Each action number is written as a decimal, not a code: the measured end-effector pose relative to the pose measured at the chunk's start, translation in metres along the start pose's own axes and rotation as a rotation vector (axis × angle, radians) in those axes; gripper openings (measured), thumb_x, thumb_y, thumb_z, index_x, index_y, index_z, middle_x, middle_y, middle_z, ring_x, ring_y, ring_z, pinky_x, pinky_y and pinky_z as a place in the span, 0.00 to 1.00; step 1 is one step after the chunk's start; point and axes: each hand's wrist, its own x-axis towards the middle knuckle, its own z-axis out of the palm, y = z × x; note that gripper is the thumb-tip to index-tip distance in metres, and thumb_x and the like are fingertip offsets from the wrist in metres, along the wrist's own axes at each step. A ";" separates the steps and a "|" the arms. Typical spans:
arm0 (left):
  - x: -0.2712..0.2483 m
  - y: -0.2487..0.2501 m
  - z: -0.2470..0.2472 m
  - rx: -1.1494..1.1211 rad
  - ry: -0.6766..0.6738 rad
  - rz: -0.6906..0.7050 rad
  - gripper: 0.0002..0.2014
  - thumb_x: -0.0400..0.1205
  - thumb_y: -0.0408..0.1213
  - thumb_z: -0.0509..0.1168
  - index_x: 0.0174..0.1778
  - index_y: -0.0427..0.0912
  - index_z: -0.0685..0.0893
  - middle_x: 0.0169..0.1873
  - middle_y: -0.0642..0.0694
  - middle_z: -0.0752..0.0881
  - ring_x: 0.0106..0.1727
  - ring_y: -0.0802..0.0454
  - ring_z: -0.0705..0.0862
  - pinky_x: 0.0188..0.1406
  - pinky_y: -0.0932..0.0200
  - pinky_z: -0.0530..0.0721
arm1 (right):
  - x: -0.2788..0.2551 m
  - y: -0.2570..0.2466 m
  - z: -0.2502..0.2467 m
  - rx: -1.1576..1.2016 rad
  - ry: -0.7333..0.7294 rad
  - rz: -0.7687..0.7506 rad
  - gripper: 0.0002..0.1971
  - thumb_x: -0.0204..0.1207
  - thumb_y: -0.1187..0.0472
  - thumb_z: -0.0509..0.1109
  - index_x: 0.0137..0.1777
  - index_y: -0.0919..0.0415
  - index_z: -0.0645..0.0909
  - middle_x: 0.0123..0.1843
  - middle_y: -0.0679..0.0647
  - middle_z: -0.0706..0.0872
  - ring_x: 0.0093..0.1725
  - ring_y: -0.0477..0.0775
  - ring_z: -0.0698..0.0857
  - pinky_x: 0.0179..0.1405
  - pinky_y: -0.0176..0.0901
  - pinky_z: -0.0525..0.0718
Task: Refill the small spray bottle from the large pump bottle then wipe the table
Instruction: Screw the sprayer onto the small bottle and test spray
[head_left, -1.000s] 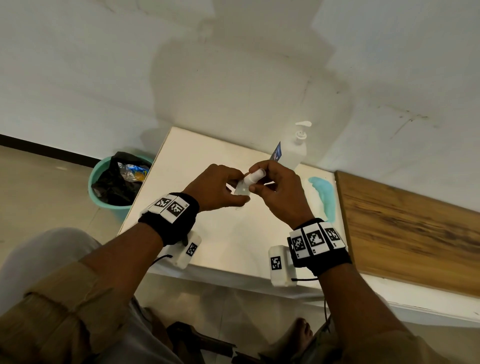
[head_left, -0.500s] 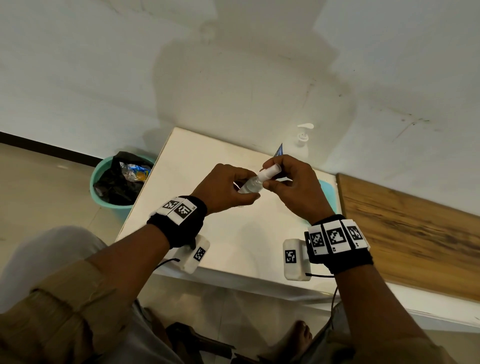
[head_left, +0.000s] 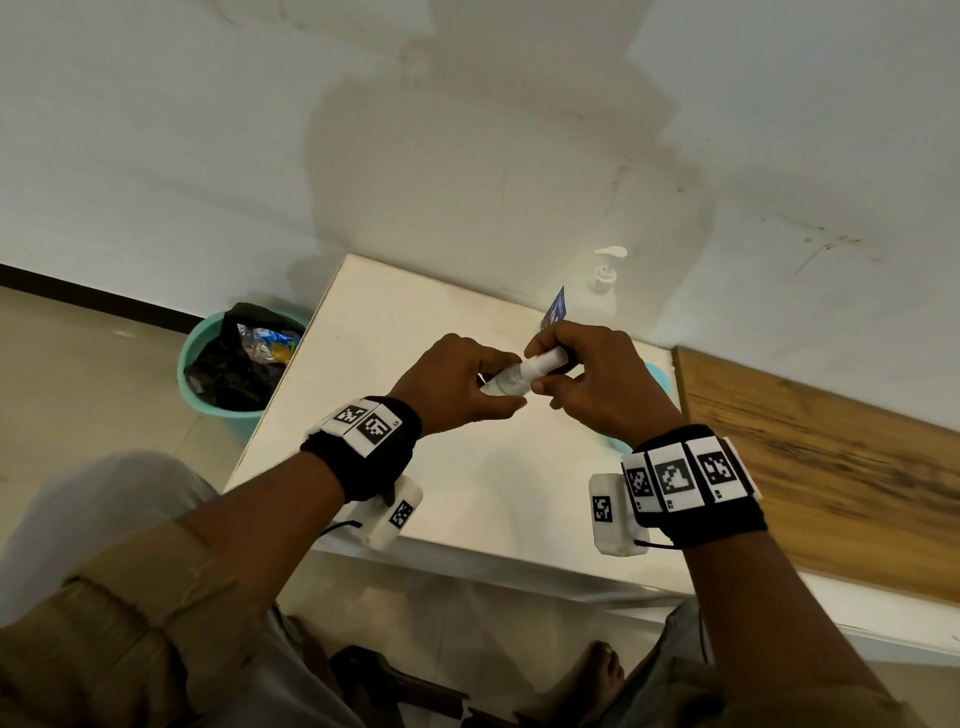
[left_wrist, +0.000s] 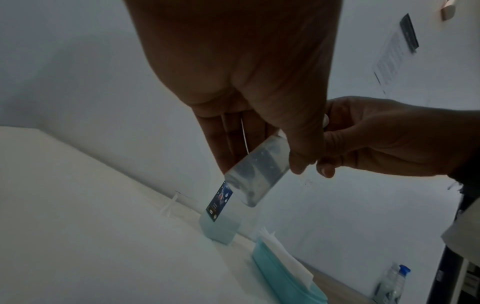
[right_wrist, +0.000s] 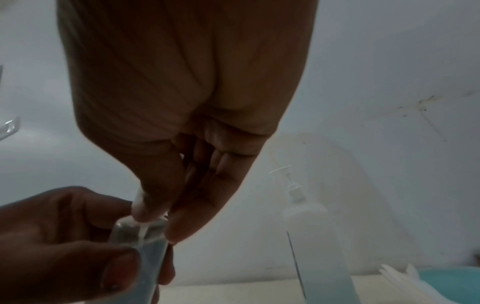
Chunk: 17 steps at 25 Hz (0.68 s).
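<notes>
The small spray bottle (head_left: 506, 382) is held in the air above the white table (head_left: 363, 332), tilted, its clear body low on the left and its white spray cap (head_left: 543, 362) up on the right. The left hand (head_left: 457, 384) grips the clear body, thumb underneath and fingers curled over the top; from the left wrist view the bottle's base sticks out below the fingertips (left_wrist: 298, 164) and holds clear liquid with small bubbles. The right hand (head_left: 597, 384) pinches the cap between thumb and forefinger, the other fingers curled in loosely beside it. The two hands nearly touch at the neck of the bottle. Whether the cap is seated or loose on the neck cannot be told.

Just beyond the right fingers, on the table, lies a folded teal cloth (left_wrist: 283, 273) with white paper on top of it. Beyond the fingertips, at the table's far edge against the wall, stands the large pump bottle (head_left: 602, 291), white pump head up, blue label (head_left: 555, 312) towards the hands. A small clear funnel (left_wrist: 171, 205) lies on the table left of it.

Off the table's left edge, on the floor, is a teal bin (head_left: 208, 395) lined with a black bag. To the right of the table runs a wooden board (head_left: 831, 467).
</notes>
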 end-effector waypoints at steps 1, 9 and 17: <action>0.000 0.000 0.000 -0.004 -0.002 0.001 0.19 0.72 0.50 0.74 0.57 0.50 0.90 0.37 0.51 0.92 0.37 0.51 0.88 0.44 0.48 0.87 | -0.001 0.001 0.001 -0.018 -0.003 -0.005 0.11 0.68 0.66 0.80 0.48 0.56 0.85 0.40 0.43 0.87 0.41 0.49 0.86 0.41 0.50 0.89; -0.002 -0.002 0.007 -0.123 -0.010 -0.022 0.14 0.72 0.50 0.73 0.49 0.48 0.91 0.35 0.47 0.91 0.37 0.45 0.89 0.42 0.46 0.88 | -0.007 -0.006 0.011 -0.209 0.115 0.064 0.18 0.70 0.39 0.75 0.37 0.52 0.79 0.29 0.43 0.80 0.30 0.46 0.79 0.31 0.40 0.78; -0.003 0.014 0.001 -0.350 0.097 -0.067 0.05 0.76 0.37 0.75 0.47 0.48 0.91 0.36 0.45 0.91 0.38 0.51 0.90 0.42 0.48 0.91 | -0.009 -0.013 0.015 0.041 0.252 0.181 0.22 0.67 0.36 0.76 0.55 0.48 0.79 0.43 0.43 0.85 0.35 0.47 0.83 0.34 0.36 0.81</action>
